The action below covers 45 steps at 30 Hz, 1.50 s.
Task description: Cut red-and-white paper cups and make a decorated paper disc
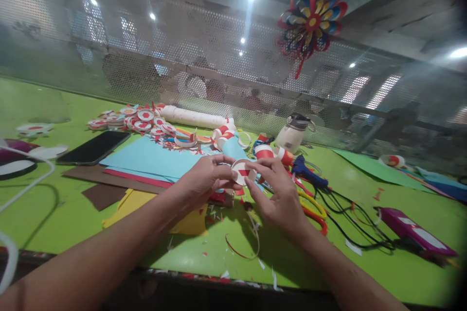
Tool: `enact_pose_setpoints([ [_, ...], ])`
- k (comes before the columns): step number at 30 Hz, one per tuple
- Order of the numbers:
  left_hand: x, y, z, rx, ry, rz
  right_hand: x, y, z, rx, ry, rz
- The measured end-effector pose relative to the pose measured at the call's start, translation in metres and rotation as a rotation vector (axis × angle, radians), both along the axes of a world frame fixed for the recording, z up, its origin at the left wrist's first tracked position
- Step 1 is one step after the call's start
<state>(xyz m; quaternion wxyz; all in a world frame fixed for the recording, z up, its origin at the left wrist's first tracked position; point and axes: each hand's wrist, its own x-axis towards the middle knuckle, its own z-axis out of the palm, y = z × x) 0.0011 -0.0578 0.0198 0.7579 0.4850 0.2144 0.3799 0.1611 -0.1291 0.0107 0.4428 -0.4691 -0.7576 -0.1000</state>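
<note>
Round white piece (243,172), qty 1, is held over the green table (69,209) betw. 2 hands. L hand (209,175) is curled, nearly closed, thumb & fingertips pinching the 9 o'clock rim; R hand (277,194) is half open, thumb & index on the 3 o'clock rim, other fingers loosely bent. Around it: 1 black phone (93,147) betw. 9 & 10, 1 white roll (197,116) at 11, 1 pale jug (290,137) at 2, 1 purple box (416,233) at 4; similar discs (146,115) heaped at 10 overlap, can't count. Piece looks like thin card, flat, near-circular, w/ 1 angular red patch; phone's smooth, roll's a long cylinder, blue sheets (146,158) at 9 look like matte paper. Patched face points up twd wearer; near-round outline, so long axis hard to tell.
</note>
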Motion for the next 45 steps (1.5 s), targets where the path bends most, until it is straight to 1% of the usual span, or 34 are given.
enact_pose_setpoints([
  [10,0.001,-0.004,0.003,-0.026,0.027,0.033,-0.002,0.002,-0.003,-0.001,0.027,-0.006],
  [26,0.004,-0.002,-0.004,0.003,0.016,0.046,-0.003,0.002,-0.003,0.040,0.054,0.009],
  [38,0.006,-0.004,-0.006,-0.008,0.074,0.096,-0.003,0.004,-0.008,-0.004,0.124,0.017],
  [45,0.007,-0.004,-0.004,0.004,0.061,0.101,-0.004,0.005,-0.010,-0.004,0.160,-0.014],
])
